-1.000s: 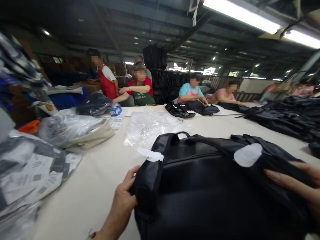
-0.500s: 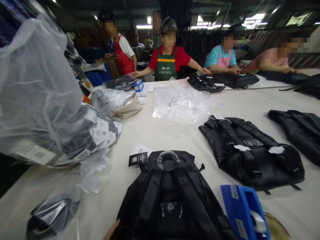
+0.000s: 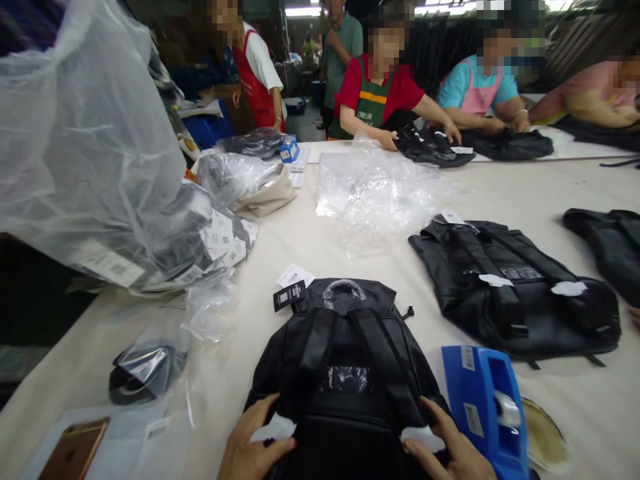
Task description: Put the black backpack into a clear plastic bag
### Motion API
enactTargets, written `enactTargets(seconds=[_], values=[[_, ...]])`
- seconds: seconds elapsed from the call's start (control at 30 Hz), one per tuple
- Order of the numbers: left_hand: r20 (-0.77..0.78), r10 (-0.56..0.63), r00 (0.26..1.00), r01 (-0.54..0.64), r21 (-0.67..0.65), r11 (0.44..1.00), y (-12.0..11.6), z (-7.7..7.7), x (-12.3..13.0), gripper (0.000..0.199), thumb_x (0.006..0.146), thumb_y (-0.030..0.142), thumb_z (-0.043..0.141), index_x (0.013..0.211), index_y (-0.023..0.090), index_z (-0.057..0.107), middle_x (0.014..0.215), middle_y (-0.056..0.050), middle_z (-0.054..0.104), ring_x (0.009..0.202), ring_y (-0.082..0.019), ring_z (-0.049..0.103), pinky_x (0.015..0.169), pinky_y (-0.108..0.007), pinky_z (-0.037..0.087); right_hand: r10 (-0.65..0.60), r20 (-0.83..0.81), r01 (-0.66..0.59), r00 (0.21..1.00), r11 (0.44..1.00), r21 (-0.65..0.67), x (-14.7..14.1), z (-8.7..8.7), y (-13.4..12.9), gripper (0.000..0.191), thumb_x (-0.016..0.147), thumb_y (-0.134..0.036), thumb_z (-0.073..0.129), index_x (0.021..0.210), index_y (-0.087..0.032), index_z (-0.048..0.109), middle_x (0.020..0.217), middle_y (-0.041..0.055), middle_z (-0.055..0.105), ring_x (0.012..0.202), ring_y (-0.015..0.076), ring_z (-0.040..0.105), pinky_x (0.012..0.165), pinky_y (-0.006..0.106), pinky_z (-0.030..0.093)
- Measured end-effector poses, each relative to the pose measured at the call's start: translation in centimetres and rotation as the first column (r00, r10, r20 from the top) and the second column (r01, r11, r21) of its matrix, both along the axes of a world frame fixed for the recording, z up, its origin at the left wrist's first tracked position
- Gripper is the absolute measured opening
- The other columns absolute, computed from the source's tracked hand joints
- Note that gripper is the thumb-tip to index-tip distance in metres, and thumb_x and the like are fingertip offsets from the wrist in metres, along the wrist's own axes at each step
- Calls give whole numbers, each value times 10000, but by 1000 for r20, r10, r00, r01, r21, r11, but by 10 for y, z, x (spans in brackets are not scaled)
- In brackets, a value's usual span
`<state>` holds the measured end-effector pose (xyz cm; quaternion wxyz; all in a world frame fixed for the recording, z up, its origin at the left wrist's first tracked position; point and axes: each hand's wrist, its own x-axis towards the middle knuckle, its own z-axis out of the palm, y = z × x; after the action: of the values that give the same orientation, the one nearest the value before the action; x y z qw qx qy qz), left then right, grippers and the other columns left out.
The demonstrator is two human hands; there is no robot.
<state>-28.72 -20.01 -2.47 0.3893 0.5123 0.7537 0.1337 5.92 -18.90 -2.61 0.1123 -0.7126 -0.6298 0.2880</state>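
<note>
A black backpack (image 3: 345,360) lies straps up at the bottom centre, with a black tag and a white tag by its top handle. My left hand (image 3: 257,437) is at its lower left, thumb and fingers closed on a white wrapping (image 3: 275,429) at the strap's lower end. On the lower right side, my right hand (image 3: 453,443) grips another white wrapping (image 3: 423,439) between thumb and fingers. The backpack's lower end runs out of the frame.
Right of the backpack stands a blue tape dispenser (image 3: 487,407) beside a round tape roll (image 3: 545,433). Another black backpack (image 3: 520,287), clear plastic bags (image 3: 380,193), a large filled bag (image 3: 100,153) and a phone (image 3: 75,450) lie around. People work across the table.
Both my hands now show on the backpack's lower straps; before, only part of my left showed. The view has shifted, revealing the phone. A person opposite now has both hands at a black bag.
</note>
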Motion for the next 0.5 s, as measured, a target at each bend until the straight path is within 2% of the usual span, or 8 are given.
enactTargets(seconds=[0.07, 0.17, 0.27, 0.33, 0.4, 0.43, 0.5], values=[[-36, -54, 998, 50, -116, 992, 22, 14, 7, 434, 629, 402, 615, 1011, 209, 547, 955, -22, 685, 931, -231, 616, 826, -319, 457, -27, 25, 30, 999, 992, -126, -5, -3, 18, 649, 763, -626, 439, 1235, -182, 460, 618, 4, 662, 648, 229, 658, 625, 333, 515], [-44, -107, 993, 98, -174, 980, 41, 25, 7, 292, 655, 398, 597, 878, 225, 521, 776, 38, 673, 778, -191, 629, 704, -273, 434, -19, 75, 34, 997, 979, -203, -14, -1, 39, 616, 790, -608, 389, 1205, -160, 471, 643, 35, 672, 683, 274, 660, 636, 375, 495], [17, -114, 993, 115, -181, 977, 39, 27, 3, 355, 655, 413, 601, 931, 201, 529, 874, -4, 676, 869, -218, 623, 787, -305, 444, 10, 108, 13, 994, 978, -210, -18, 2, 39, 617, 804, -598, 357, 1218, -151, 457, 710, 67, 686, 724, 297, 664, 666, 405, 497], [29, -85, 996, 89, -185, 979, 32, 29, 2, 550, 622, 378, 633, 1099, 144, 492, 1051, -84, 646, 1011, -258, 586, 907, -362, 428, -7, 102, 27, 995, 981, -193, -16, 3, 31, 640, 799, -615, 353, 1228, -148, 443, 732, 69, 685, 717, 286, 666, 672, 406, 512], [7, -79, 997, 79, -118, 990, 25, 37, 3, 815, 577, 294, 669, 1296, 111, 330, 1255, -152, 529, 1169, -285, 490, 1006, -418, 378, -27, 90, 34, 996, 996, -77, -12, 5, 22, 644, 788, -620, 385, 1238, -161, 421, 849, 81, 686, 757, 260, 668, 676, 382, 533], [-15, -97, 995, 96, -54, 994, 24, 42, 4, 917, 573, 258, 676, 1359, 125, 224, 1338, -168, 449, 1233, -290, 430, 1034, -443, 356, -17, 93, 14, 996, 1000, 28, -10, 7, 18, 649, 782, -609, 416, 1258, -169, 395, 935, 93, 675, 810, 250, 664, 692, 370, 542], [-101, -165, 981, 178, 143, 974, 27, 56, 9, 989, 631, 264, 668, 1407, 179, 61, 1432, -171, 321, 1303, -293, 338, 1047, -477, 349, 58, 130, -92, 990, 956, 279, -12, 17, 16, 671, 772, -557, 488, 1309, -186, 330, 1123, 117, 609, 968, 247, 623, 772, 368, 541]])
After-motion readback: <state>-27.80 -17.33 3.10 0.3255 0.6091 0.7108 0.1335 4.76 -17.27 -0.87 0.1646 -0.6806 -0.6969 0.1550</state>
